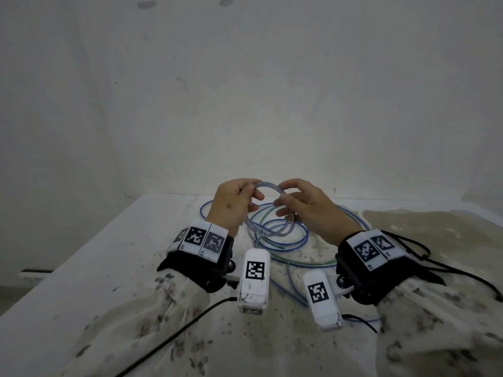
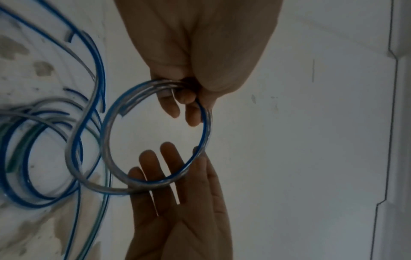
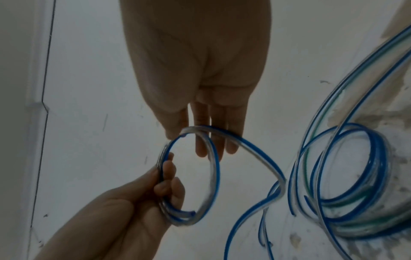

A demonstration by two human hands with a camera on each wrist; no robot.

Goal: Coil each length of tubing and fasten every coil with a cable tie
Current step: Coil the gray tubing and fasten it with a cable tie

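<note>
Left hand grips the tubing coil, right hand loose, above stained white table against wall.

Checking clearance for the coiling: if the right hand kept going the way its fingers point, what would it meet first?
Probably the left hand, which grips the far side of the coil that the right hand touches; depth is uncertain.

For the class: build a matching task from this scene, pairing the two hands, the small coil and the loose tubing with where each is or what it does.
Column 1:
1. left hand
2. right hand
3. small coil
4. loose tubing

Column 2:
A. lies on the table
B. held up between both hands
C. grips the coil's gathered turns
D. fingers extended against the coil

Pairs: 1-C, 2-D, 3-B, 4-A
</note>
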